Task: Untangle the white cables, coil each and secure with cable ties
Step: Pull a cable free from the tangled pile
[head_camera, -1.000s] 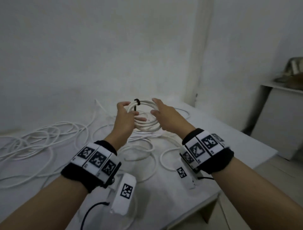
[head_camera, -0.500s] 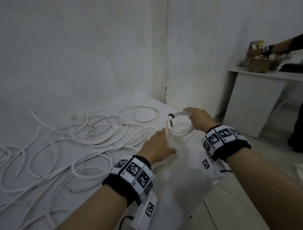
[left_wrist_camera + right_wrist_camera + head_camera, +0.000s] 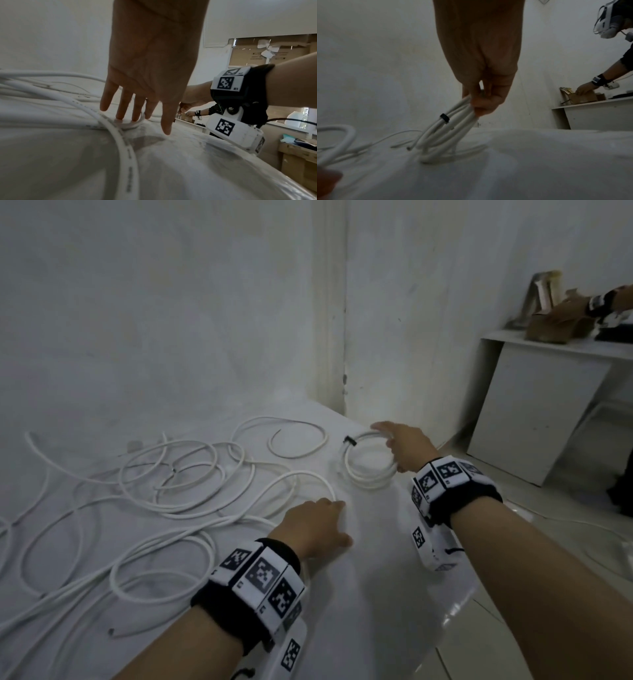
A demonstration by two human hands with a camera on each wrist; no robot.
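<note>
White table (image 3: 359,594) strewn with loose cables (image 3: 178,474) (second person (image 3: 585,86) behind).

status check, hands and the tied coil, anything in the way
Right hand grips tied coil, low edge on table. Left hand open, fingertips on loose cable. Tangle uncoiled; nothing blocking.

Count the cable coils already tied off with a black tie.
1. The tied coil sits at the table's far right corner, gripped by the right hand, its black tie on the far left side. The loose cables left of it show none.
</note>
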